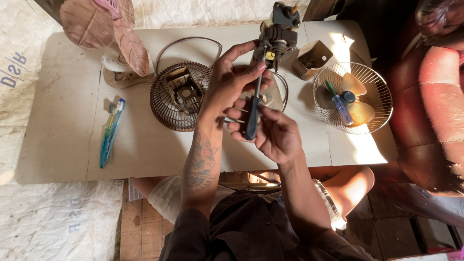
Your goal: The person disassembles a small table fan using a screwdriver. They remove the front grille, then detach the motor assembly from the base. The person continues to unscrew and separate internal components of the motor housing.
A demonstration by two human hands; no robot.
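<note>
Low pale wooden table point(67, 125), top worn and smudged; hard sunlight falls on its end to the right of the fingers, shade covers the end to their left. White woven sheeting point(53, 217) covers the ground left of and beyond the table; bare wooden floorboards point(140, 227) show nearer than the fingers. Red upholstered seat point(440, 106) stands well right of the fingers, just beside the table's end.

Two toothbrushes point(110, 131), a brown fan grille point(166, 108) and a wire guard point(374, 82) lie about.
</note>
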